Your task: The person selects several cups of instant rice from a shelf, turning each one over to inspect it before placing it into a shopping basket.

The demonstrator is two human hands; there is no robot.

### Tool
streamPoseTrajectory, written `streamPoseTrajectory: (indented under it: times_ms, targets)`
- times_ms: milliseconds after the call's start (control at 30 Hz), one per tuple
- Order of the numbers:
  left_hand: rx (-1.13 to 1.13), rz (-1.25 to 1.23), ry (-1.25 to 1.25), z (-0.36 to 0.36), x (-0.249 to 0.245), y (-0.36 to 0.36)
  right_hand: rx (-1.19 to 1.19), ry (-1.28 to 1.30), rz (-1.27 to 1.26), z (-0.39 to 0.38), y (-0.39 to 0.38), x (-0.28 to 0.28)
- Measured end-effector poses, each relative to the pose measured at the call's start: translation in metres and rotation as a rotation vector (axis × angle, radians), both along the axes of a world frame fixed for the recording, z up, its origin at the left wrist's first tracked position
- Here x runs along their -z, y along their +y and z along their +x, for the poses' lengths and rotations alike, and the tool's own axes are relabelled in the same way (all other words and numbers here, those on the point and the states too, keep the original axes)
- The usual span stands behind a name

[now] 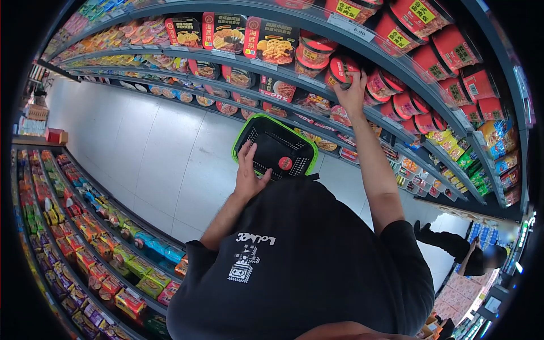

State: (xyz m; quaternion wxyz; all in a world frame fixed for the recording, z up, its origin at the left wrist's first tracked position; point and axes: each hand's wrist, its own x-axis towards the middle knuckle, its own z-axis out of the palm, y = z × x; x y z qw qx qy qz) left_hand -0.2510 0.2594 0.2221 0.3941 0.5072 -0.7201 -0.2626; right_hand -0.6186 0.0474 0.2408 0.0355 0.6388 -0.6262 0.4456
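Observation:
My right hand (351, 92) reaches up to the shelf at the right, fingers curled round a red round-lidded instant food tub (342, 68) that is tipped with its lid toward me. Similar red tubs (384, 85) stand right beside it, and a stack of tubs (313, 52) is on its other side. My left hand (249, 174) is open, fingers spread, over the near side of a black shopping basket (242, 135) with a bright green rim. Inside the basket, a round red item (285, 163) shows near one corner.
Boxed instant meals (271, 41) line the same shelf to the left. A price rail (351, 28) runs along the shelf above. Another shelf of packaged snacks (85, 260) borders the aisle floor (147, 141) at lower left. A person (453, 246) in dark clothes is at the far right.

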Motion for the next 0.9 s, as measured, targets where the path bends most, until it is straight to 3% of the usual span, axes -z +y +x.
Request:
streamPoseTrajectory:
  times_ms: [267, 400, 533, 600, 667, 833, 867, 900]
  targets:
    - [0.052, 0.064, 0.089, -0.011, 0.010, 0.000, 0.107, -0.047, 0.209, 0.010, 0.015, -0.012]
    - [0.050, 0.074, 0.101, -0.008, 0.026, 0.002, 0.075, 0.071, 0.170, 0.023, 0.050, -0.016]
    - [-0.013, 0.166, 0.082, 0.007, 0.059, -0.001, -0.053, 0.117, 0.165, 0.037, 0.111, 0.027]
    - [0.006, 0.308, -0.045, 0.017, 0.086, 0.003, -0.162, 0.006, 0.246, 0.048, 0.151, 0.065]
    - [0.024, 0.514, -0.228, 0.026, 0.136, 0.016, -0.144, 0.159, 0.440, 0.051, 0.192, 0.110]
    - [0.198, 1.156, -0.481, 0.033, 0.231, 0.055, -0.246, 0.015, 1.091, 0.057, 0.246, 0.206]
    - [0.198, 1.204, -0.467, 0.034, 0.235, 0.057, -0.238, -0.020, 1.285, 0.059, 0.251, 0.221]
    - [0.233, 1.297, -0.506, 0.038, 0.230, 0.052, -0.269, 0.001, 1.312, 0.059, 0.255, 0.247]
